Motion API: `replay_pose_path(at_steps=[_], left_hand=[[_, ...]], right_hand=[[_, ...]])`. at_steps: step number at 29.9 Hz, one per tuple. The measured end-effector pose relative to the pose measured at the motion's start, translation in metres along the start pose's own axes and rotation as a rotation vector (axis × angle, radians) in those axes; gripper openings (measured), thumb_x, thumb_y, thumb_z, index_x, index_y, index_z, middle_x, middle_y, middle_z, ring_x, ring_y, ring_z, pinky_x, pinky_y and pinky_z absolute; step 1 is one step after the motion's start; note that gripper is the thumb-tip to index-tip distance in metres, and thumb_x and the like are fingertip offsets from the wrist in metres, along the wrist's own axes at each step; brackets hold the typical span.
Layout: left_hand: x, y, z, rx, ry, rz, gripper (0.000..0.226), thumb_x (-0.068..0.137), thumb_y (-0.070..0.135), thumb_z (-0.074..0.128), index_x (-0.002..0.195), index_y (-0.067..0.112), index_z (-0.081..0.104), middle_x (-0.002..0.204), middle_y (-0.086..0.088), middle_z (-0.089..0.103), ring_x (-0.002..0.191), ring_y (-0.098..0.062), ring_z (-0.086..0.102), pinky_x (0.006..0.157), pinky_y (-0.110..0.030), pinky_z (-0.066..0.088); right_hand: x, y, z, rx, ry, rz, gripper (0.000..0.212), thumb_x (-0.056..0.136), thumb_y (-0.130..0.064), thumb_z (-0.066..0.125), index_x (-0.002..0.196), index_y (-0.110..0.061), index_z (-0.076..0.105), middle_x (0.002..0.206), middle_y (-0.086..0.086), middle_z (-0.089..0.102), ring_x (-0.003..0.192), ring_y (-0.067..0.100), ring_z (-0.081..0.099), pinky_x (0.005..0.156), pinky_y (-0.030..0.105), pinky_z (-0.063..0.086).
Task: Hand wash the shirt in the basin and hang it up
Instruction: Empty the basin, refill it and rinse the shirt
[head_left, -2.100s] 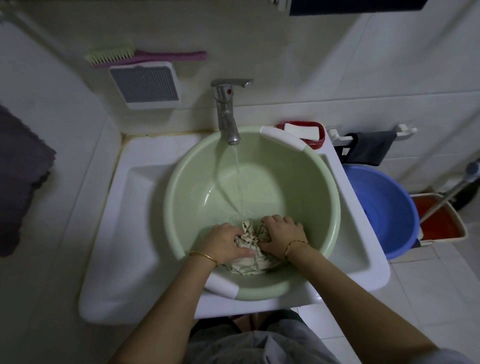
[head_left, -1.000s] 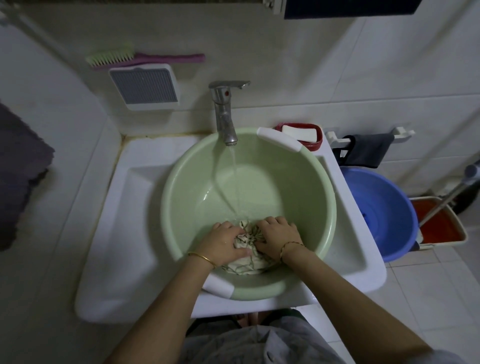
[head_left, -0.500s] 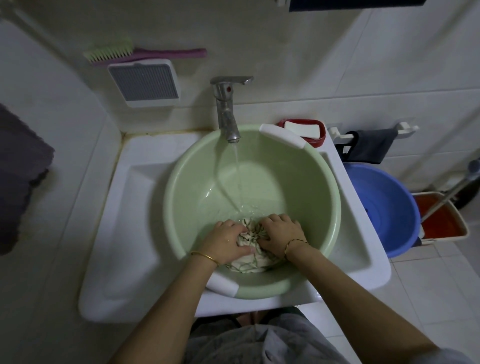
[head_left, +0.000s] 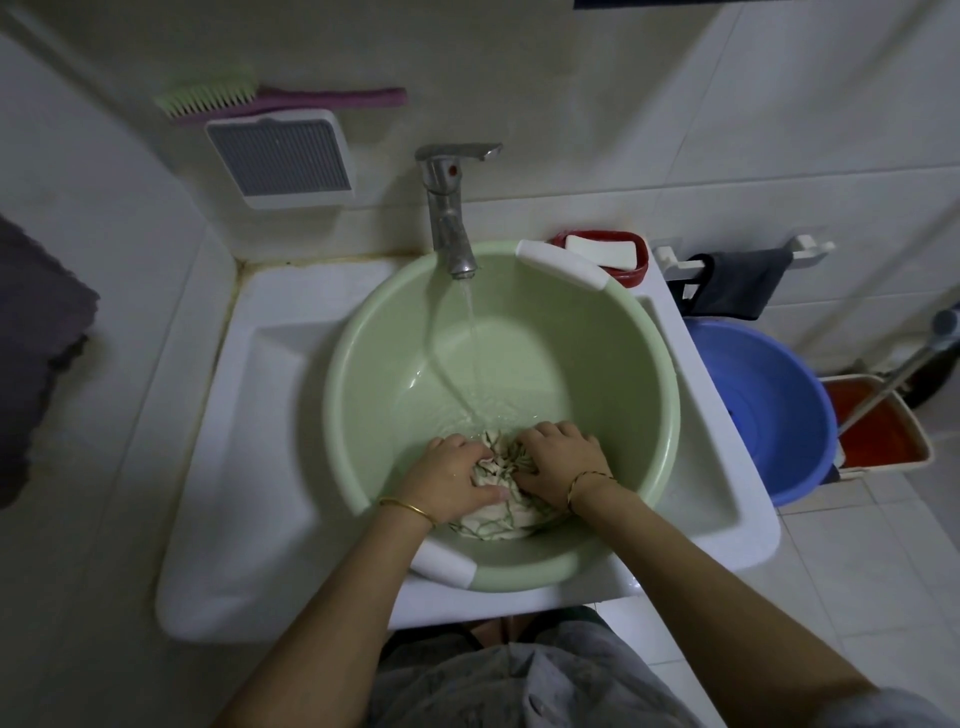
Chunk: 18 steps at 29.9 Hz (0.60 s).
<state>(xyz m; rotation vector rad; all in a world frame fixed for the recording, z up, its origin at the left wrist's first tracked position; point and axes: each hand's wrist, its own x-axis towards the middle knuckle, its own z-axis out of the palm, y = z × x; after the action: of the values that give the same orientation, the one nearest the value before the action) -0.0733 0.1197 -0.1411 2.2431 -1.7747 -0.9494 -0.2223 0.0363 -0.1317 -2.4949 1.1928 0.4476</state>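
One white sink (head_left: 260, 415) carries one green basin (head_left: 332, 415) under one running faucet (head_left: 447, 208). By the basin's near rim, the left hand (head_left: 449, 480) clutches one bunched striped shirt (head_left: 498, 517), as does the right hand (head_left: 558, 462), fingertips buried in cloth. One blue basin (head_left: 769, 415) stands right, partly hidden.

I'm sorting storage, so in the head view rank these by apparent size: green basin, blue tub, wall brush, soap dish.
1. green basin
2. blue tub, farther down
3. brush and soap dish: long versus broad, unranked
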Motion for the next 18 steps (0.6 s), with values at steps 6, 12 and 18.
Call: replay_pose_path(at_steps=[6, 12, 18], left_hand=[[-0.0004, 0.0005, -0.0005, -0.003, -0.008, -0.008, 0.059, 0.078, 0.051, 0.067, 0.129, 0.024, 0.055, 0.124, -0.006, 0.052, 0.119, -0.023, 0.044, 0.096, -0.021, 0.031], [-0.0006, 0.0004, -0.0005, -0.005, -0.009, -0.011, 0.060, 0.078, 0.052, 0.067, 0.129, 0.024, 0.055, 0.124, -0.005, 0.052, 0.119, -0.023, 0.044, 0.096, -0.022, 0.032], [-0.0007, 0.0011, -0.0010, -0.008, -0.005, -0.012, 0.059, 0.078, 0.051, 0.068, 0.129, 0.024, 0.055, 0.124, -0.006, 0.052, 0.119, -0.023, 0.045, 0.096, -0.023, 0.032]], right_hand=[[-0.0010, 0.0000, 0.0001, 0.003, 0.005, 0.000, 0.051, 0.088, -0.044, 0.052, 0.134, -0.022, 0.043, 0.139, 0.003, 0.043, 0.129, 0.026, 0.035, 0.099, 0.040, 0.033], [-0.0019, 0.0002, -0.0005, 0.001, 0.009, -0.005, 0.051, 0.089, -0.043, 0.051, 0.134, -0.022, 0.043, 0.139, 0.003, 0.043, 0.129, 0.026, 0.035, 0.100, 0.040, 0.033], [-0.0019, 0.0002, -0.0007, 0.001, 0.008, -0.007, 0.052, 0.088, -0.044, 0.052, 0.134, -0.021, 0.043, 0.139, 0.003, 0.043, 0.129, 0.027, 0.035, 0.099, 0.040, 0.033]])
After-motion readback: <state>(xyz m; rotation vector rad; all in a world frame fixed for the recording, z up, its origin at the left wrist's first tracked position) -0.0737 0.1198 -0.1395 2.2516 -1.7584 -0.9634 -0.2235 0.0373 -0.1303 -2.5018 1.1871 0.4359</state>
